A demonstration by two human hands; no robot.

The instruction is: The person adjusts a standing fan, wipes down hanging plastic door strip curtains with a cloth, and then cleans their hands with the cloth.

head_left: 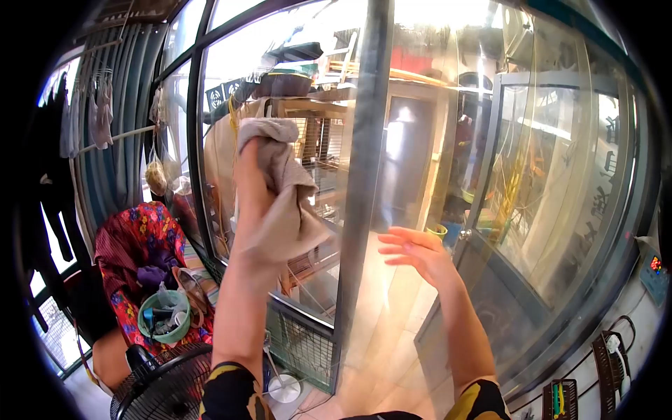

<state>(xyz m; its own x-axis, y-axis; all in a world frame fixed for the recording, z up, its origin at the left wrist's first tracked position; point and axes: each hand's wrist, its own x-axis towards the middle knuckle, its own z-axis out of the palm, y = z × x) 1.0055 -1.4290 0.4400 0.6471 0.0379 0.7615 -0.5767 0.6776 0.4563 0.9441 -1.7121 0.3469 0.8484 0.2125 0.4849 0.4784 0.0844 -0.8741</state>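
Observation:
A grey-beige cloth (pixel 290 192) is bunched in my left hand (pixel 253 164), which is raised against or close to the glass pane (pixel 325 161) of a dark-framed door; whether it touches the glass I cannot tell. Part of the cloth hangs down to the right, slightly blurred, and covers most of the fingers. Lower and to the right, my right hand (pixel 420 255) is in the air with its fingers apart and nothing in it, just right of the upright frame (pixel 364 175).
A black fan (pixel 164 385) stands at the lower left, near a red floral-covered chair (pixel 150 234) bearing a green basket (pixel 164 316). Another glazed door (pixel 532 280) stands at the right. Dark baskets (pixel 560 400) hang at the lower right.

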